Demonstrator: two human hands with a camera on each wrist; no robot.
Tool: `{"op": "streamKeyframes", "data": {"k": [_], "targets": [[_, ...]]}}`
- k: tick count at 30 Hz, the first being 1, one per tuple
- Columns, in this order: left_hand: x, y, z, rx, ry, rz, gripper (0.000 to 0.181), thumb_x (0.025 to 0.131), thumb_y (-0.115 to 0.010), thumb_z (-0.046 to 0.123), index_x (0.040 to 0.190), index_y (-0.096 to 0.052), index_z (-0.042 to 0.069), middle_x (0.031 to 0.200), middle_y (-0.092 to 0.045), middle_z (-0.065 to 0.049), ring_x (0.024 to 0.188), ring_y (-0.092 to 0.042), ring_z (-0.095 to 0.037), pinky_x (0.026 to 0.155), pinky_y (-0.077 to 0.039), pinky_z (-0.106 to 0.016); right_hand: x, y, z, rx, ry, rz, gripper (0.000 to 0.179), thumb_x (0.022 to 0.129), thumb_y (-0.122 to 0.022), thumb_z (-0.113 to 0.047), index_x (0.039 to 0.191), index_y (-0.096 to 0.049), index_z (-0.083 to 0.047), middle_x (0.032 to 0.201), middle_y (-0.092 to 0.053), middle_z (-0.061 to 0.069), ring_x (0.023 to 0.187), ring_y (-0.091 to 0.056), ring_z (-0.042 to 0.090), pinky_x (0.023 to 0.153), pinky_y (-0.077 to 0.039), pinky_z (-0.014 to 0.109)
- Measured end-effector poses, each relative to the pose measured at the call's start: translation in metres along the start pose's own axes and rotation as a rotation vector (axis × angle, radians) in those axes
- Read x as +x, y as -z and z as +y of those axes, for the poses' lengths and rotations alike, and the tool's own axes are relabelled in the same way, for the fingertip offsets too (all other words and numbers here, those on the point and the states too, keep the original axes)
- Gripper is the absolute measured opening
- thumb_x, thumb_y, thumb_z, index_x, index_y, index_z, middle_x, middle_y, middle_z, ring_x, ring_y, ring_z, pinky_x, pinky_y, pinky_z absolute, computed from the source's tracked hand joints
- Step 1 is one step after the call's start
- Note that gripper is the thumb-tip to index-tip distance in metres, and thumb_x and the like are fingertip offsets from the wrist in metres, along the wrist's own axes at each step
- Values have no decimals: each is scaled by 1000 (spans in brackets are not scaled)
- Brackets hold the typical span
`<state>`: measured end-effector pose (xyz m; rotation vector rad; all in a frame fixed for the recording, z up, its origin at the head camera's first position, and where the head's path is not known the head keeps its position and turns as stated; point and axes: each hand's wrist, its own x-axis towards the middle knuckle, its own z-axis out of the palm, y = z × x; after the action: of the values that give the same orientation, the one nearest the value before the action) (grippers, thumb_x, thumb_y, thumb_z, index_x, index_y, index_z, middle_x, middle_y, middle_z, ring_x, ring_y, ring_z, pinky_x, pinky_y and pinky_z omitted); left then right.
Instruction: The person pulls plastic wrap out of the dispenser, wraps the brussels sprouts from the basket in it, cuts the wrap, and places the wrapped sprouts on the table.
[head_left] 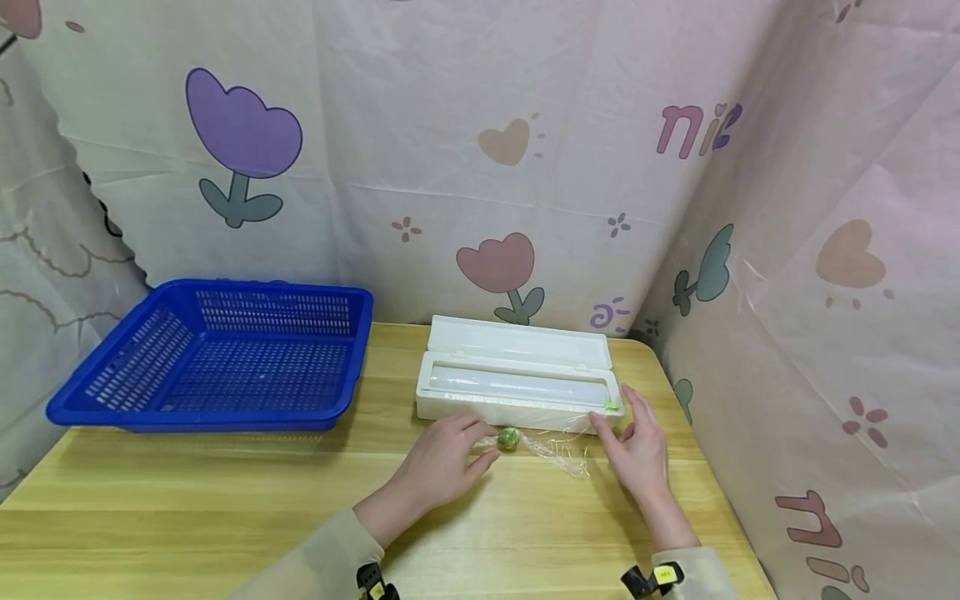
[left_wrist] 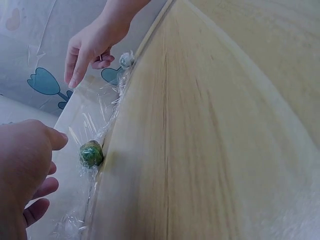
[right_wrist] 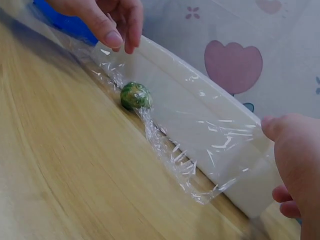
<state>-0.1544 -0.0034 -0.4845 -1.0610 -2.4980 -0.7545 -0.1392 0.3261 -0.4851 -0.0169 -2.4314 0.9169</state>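
Note:
A small green Brussels sprout sits at the front foot of a white cling film box, covered by clear cling film. The film spreads over the box's front and trails crumpled along the table. My left hand is just left of the sprout, thumb and fingers apart with nothing between them. At the box's right end, my right hand has its thumb at the front upper edge and its forefinger by the end wall. The box's lid is raised, showing the film roll inside.
A blue plastic basket stands on the left of the wooden table. Patterned cloth hangs behind the table and on both sides. A small green tab shows at the box's right end.

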Motion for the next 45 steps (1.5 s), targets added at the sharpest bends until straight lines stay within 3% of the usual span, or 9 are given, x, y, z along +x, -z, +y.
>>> {"op": "streamKeyframes", "data": {"k": [6,21,23,26,30,38,44,45], "targets": [[0,-1,0,1,-12,9,28,96,-81,29,118,-78,11,112,-73,3,101,-68,-16,89,-57,-35,0,-2,4,47,-75,-77,83,94,-84,-33,159,-43,-2,159,-44,21,51,-50,11,43,-44,27],[-1,-1,0,-2,-19,9,27,95,-81,28,116,-78,11,112,-74,1,102,-68,-17,90,-57,-36,2,-2,16,28,-63,-155,86,95,-83,-33,161,-39,-1,154,-48,21,60,-54,18,52,-46,26],[-1,-1,1,-5,-21,10,27,95,-81,27,116,-78,11,112,-74,1,102,-68,-18,89,-57,-37,3,-2,17,15,-77,-171,86,95,-82,-35,161,-39,-2,145,-55,21,61,-53,17,54,-46,27],[0,0,1,-4,-25,13,28,95,-81,26,117,-78,10,112,-74,0,103,-68,-18,90,-57,-37,4,-1,19,4,-115,-200,85,97,-80,-39,163,-38,-6,116,-65,19,61,-53,18,53,-44,28],[1,1,2,5,-19,2,28,95,-79,27,118,-78,10,114,-74,1,104,-68,-18,90,-57,-36,6,0,20,-11,-163,-235,87,98,-77,-46,165,-34,-9,89,-61,12,62,-52,19,54,-43,30],[8,3,10,-15,-11,-19,31,97,-78,28,124,-76,12,116,-73,2,104,-69,-16,91,-57,-34,6,2,20,-32,-147,-246,87,99,-74,-49,167,-32,-14,99,-64,13,63,-51,18,55,-43,30],[18,6,19,-19,-24,-20,39,99,-77,31,132,-72,13,118,-74,1,101,-70,-15,85,-59,-31,6,2,20,-27,-136,-250,88,99,-73,-50,167,-32,-11,130,-65,21,62,-49,18,55,-43,31],[21,7,21,-15,-19,-27,40,100,-76,33,135,-70,14,120,-74,1,98,-70,-14,78,-58,-27,6,2,19,-24,-134,-252,88,100,-73,-49,167,-31,-11,135,-63,22,62,-49,19,56,-43,31]]}}
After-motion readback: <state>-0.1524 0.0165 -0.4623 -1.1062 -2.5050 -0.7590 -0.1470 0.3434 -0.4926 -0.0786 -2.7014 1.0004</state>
